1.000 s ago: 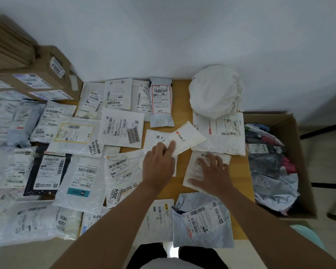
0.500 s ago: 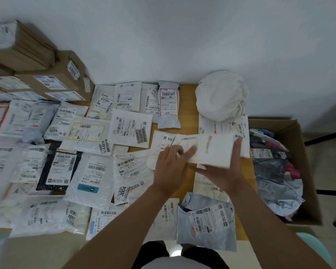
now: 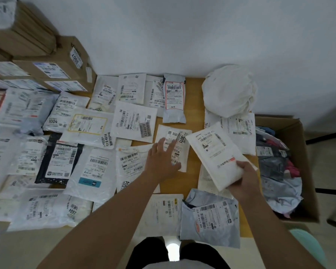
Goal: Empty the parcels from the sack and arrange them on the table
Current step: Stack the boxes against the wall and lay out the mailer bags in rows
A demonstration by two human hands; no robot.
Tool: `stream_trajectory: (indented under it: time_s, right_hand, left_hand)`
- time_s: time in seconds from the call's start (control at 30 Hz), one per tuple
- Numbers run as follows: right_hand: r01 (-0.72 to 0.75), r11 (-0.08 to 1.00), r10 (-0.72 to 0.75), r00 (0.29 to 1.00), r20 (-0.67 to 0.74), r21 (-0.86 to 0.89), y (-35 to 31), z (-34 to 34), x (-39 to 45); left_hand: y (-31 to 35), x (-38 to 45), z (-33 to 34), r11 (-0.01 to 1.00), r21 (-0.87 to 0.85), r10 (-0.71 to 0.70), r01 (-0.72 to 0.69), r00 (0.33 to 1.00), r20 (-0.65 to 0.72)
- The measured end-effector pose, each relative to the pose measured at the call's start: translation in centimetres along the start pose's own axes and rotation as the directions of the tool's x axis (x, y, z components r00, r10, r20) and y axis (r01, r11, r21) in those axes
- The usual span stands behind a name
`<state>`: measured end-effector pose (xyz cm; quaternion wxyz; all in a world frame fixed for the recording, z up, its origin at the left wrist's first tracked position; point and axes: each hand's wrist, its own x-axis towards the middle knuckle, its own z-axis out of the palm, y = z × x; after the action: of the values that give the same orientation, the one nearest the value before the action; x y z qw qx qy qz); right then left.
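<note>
1. Since half a second ago the left hand (image 3: 161,162) has let go of the white padded parcel (image 3: 217,154), which now hangs in the right hand (image 3: 244,179) alone and has swung so its label faces up, long side running away from the person.
2. The right hand grips the near corner of that parcel, thumb on top and fingers curled under it; the parcel is tilted and lifted above the wooden table (image 3: 194,98).
3. The left hand is spread flat with straight fingers, lying on or just over a white flat mailer marked 3011 (image 3: 175,144); contact cannot be confirmed.
4. A crumpled white sack (image 3: 229,92) sits at the far right corner of the table against the wall, resting partly on a white poly mailer (image 3: 241,131).
5. A grey-blue poly bag (image 3: 209,218) lies at the near edge, just below the right hand, beside a white envelope (image 3: 165,212).
6. Many labelled parcels cover the left and middle of the table in rough rows, among them a black dotted bag (image 3: 58,160) and a narrow grey pouch with a red-bordered label (image 3: 174,100).
7. Brown cardboard boxes (image 3: 62,61) are stacked at the far left.
8. An open cardboard carton (image 3: 303,152) stands just right of the table, filled with soft bagged items.
</note>
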<state>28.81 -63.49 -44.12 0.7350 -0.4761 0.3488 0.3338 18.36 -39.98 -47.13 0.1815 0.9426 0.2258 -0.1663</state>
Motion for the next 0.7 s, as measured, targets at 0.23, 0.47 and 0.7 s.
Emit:
stream_trajectory:
  time_s: [0.23, 0.47, 0.7]
  right_hand:
    - [-0.004, 1.000, 0.004, 0.999, -0.054, 0.007, 2.1, 0.3, -0.4]
    - [0.015, 1.000, -0.015, 1.000, -0.007, 0.026, 1.5, 1.4, -0.4]
    - [0.054, 0.994, -0.055, 0.998, 0.009, 0.090, -0.4, 1.3, -0.3]
  left_hand:
    - [2.0, 1.6, 1.3, 0.997, 0.016, -0.071, 0.071, 0.997, 0.019]
    - [4.2, 2.9, 1.3, 0.986, -0.004, -0.169, 0.169, 0.983, -0.071]
    - [4.3, 1.1, 0.0, 0.998, 0.058, 0.019, -0.008, 0.981, -0.195]
